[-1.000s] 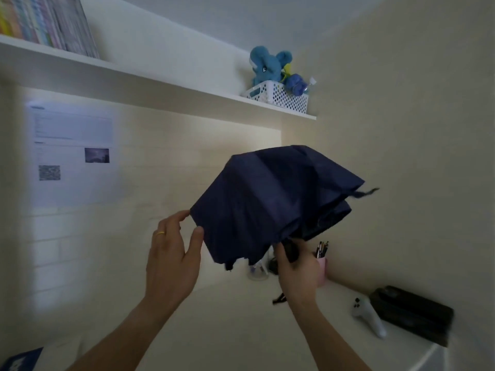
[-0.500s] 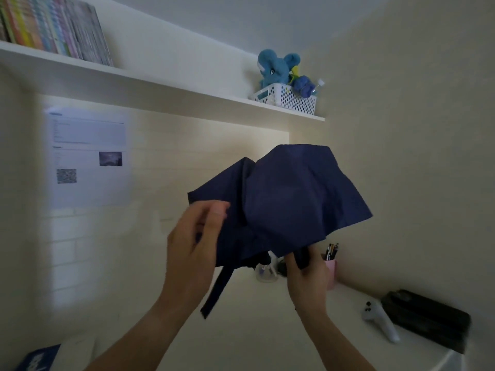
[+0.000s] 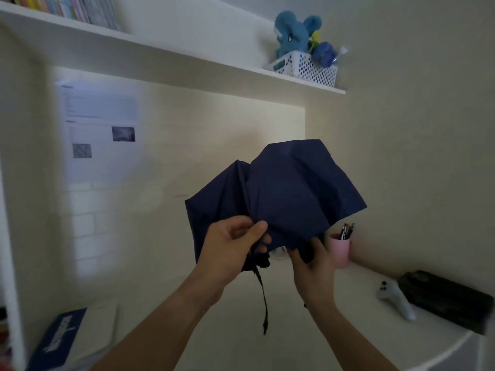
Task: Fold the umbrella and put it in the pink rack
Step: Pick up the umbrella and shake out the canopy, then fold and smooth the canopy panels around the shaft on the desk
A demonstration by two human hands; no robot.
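Note:
A collapsed navy umbrella (image 3: 289,194) is held up in front of me above the white desk, its fabric loose and bunched. My left hand (image 3: 230,250) pinches a fold of the fabric at its lower left edge. My right hand (image 3: 312,259) grips the dark handle end under the canopy. A navy closing strap (image 3: 263,303) dangles straight down between my hands. No pink rack is visible; only a pink pen cup (image 3: 339,250) stands behind the umbrella at the wall.
The white desk (image 3: 241,330) holds a white game controller (image 3: 395,298) and a black case (image 3: 444,298) at right, a blue-and-white box (image 3: 69,336) at left. A shelf above carries a white basket (image 3: 305,68) with a blue plush toy (image 3: 294,33).
My left hand has dropped from the upper fabric and now pinches a lower fold. The strap has swung to hang between my hands. The umbrella sits slightly lower in view.

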